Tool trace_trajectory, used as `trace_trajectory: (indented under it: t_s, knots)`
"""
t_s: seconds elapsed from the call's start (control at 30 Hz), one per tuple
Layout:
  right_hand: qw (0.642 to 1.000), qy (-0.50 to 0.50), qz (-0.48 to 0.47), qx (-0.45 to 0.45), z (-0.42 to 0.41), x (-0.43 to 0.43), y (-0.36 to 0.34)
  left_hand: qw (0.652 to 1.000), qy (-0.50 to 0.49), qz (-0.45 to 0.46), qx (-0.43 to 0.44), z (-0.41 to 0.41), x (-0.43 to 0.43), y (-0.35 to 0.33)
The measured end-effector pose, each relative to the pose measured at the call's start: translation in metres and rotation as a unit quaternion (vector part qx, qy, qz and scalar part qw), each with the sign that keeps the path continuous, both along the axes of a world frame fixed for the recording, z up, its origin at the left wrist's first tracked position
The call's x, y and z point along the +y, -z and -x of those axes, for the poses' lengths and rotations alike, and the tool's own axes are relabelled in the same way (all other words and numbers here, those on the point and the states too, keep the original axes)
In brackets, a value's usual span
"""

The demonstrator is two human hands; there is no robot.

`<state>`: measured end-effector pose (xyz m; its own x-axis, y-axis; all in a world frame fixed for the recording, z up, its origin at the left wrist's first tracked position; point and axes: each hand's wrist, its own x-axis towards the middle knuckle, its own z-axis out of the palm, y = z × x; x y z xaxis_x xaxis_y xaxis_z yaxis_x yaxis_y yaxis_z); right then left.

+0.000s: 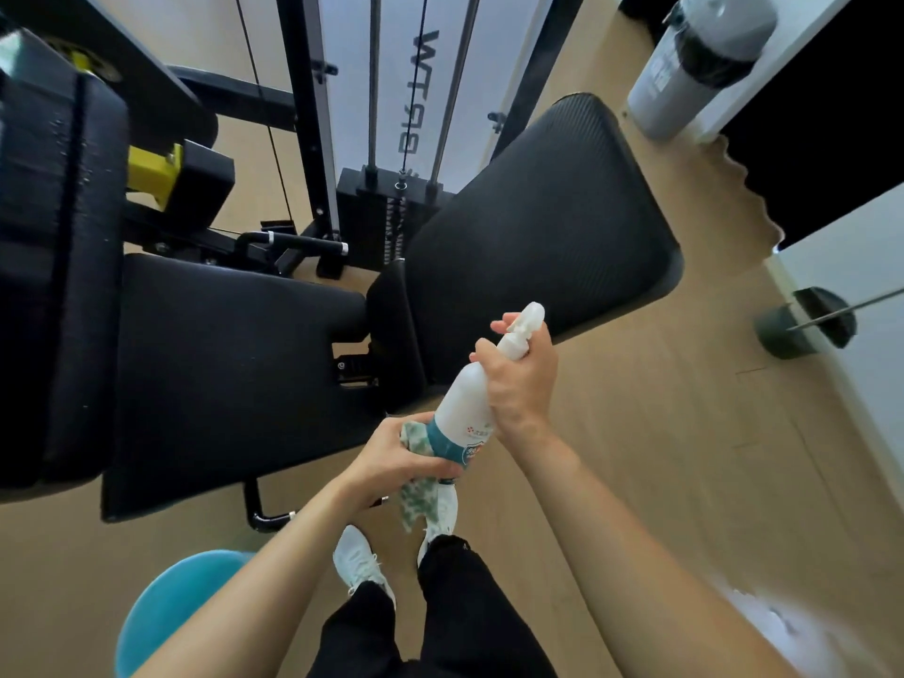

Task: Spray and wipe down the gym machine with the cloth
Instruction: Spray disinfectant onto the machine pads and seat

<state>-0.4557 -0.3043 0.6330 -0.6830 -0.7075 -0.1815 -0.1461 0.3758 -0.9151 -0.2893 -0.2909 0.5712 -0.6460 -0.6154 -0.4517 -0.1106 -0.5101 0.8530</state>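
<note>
A white spray bottle (464,398) with a teal label is held between both hands over the front edge of the black gym machine. My right hand (521,379) grips its neck and trigger head, nozzle pointing up toward the black back pad (543,222). My left hand (398,457) grips the bottle's base together with a green-and-white cloth (418,501), which hangs down below the hand. The black seat pad (230,379) lies to the left of the hands. A thick black pad (54,266) at the far left carries fine droplets.
The weight stack with guide rods (401,198) and a yellow adjuster (151,173) stand behind the pads. A teal ball (171,609) sits at the lower left by my feet. A grey bin (685,71) and a dark pot (802,325) stand on the wooden floor at right.
</note>
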Motion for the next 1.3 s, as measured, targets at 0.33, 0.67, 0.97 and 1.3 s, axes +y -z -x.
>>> trace_trajectory:
  t_s: [0.33, 0.67, 0.97, 1.3]
  knots:
    - [0.999, -0.027, -0.007, 0.016, 0.002, 0.036, 0.012, 1.0, 0.011, -0.009, -0.011, -0.001, 0.035, 0.01]
    - [0.976, -0.164, -0.112, -0.093, -0.005, 0.071, 0.076, 0.982, -0.137, -0.073, -0.11, 0.0, 0.136, 0.045]
    - [0.908, -0.304, -0.246, -0.151, -0.033, 0.143, 0.173, 0.92, -0.289, -0.171, -0.204, 0.003, 0.247, 0.103]
    - [0.811, -0.393, -0.364, -0.235, -0.096, 0.168, 0.224, 0.836, -0.351, -0.24, -0.346, -0.007, 0.307, 0.13]
